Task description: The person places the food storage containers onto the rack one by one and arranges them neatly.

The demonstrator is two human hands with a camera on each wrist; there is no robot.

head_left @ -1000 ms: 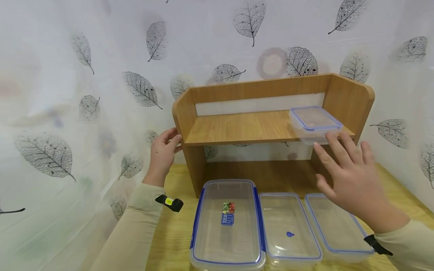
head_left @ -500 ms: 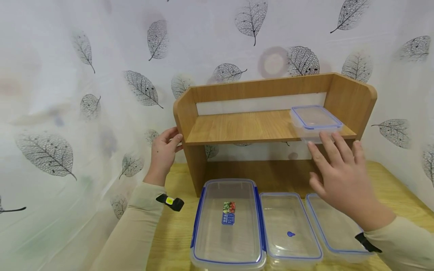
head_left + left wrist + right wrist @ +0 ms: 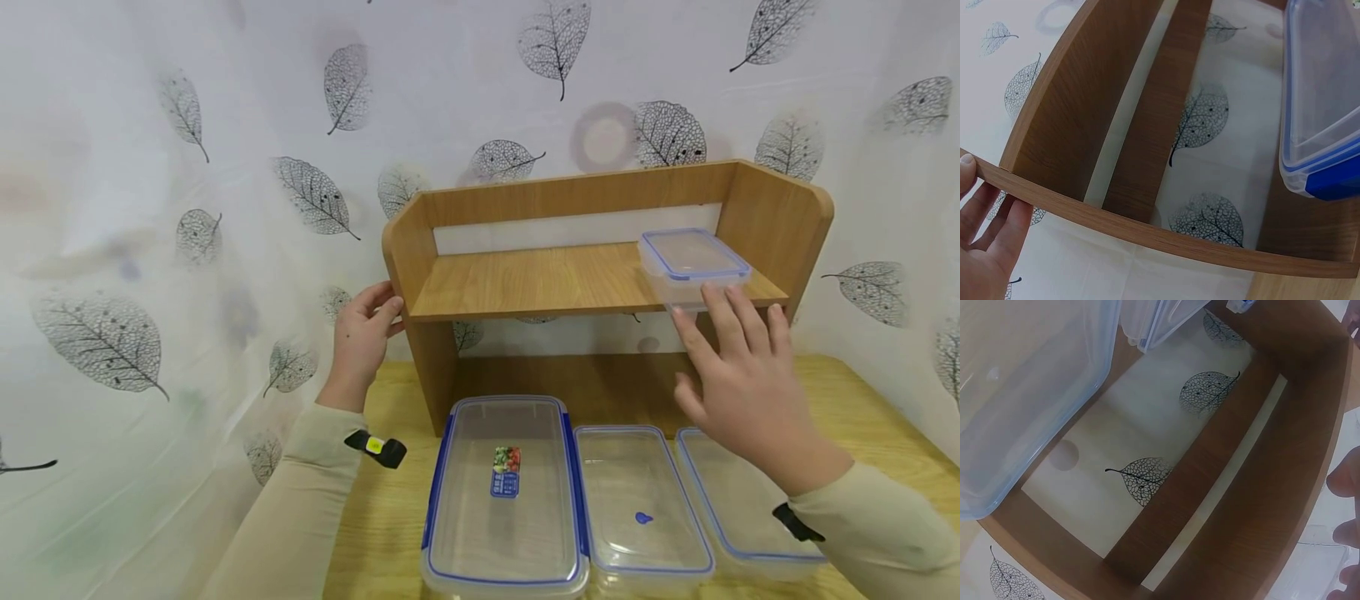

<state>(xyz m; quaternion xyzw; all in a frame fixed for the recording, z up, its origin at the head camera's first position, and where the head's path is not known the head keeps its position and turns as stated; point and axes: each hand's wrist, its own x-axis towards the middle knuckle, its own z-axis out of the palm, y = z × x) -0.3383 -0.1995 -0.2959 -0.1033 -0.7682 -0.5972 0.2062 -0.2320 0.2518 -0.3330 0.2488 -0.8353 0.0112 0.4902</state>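
Observation:
A small clear food container [image 3: 693, 254] with a blue-rimmed lid sits at the right end of the upper board of a wooden shelf [image 3: 517, 283]. Against its front side rest the extended fingertips of my right hand [image 3: 750, 396]. My left hand [image 3: 360, 342] holds the shelf's left side panel from outside, thumb at the front edge; in the left wrist view, the fingers [image 3: 1010, 234] pass partly out of sight behind the wood. Only the right hand's fingers [image 3: 1347, 478] show at the edge of the right wrist view, near part of a clear container [image 3: 1310, 569].
Before the shelf, a large container [image 3: 506, 517] with blue side clips stands on the table [image 3: 375, 517]. To its right are two smaller lidded containers, one in the middle [image 3: 637, 492] and one [image 3: 738, 500] partly under the right arm. A leaf-patterned curtain [image 3: 247, 100] hangs behind.
My right hand has moved forward and left, and the small container has slid slightly back and left on the upper board. My left hand keeps its place on the side panel.

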